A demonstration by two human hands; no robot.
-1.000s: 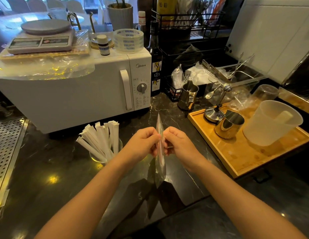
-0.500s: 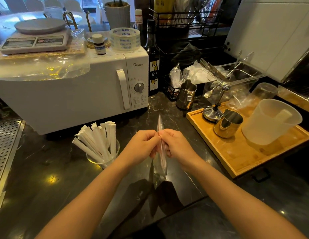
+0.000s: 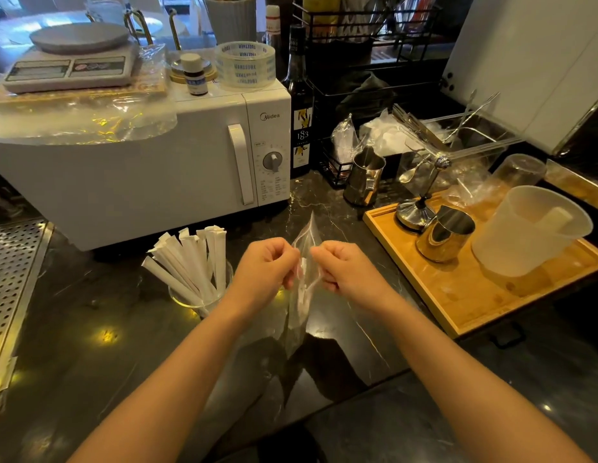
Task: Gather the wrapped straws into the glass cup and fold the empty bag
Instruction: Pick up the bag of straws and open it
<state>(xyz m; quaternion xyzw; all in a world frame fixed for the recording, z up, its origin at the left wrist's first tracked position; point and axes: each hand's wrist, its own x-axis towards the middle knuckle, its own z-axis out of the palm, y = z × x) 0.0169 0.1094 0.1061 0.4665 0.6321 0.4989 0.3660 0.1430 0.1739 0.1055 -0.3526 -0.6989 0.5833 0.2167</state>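
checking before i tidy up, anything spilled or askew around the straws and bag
Nothing spilled. The wrapped straws fan out leaning in the glass cup, which stands upright. The clear bag is pinched between both hands, crumpled and not yet folded.

Straws sit in the cup just in front of the microwave; wooden tray off to the right.

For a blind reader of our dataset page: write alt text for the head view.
Two hands, left hand and right hand, pinch an empty clear bag above a dark counter. Wrapped straws stand in a glass cup beside a white microwave.
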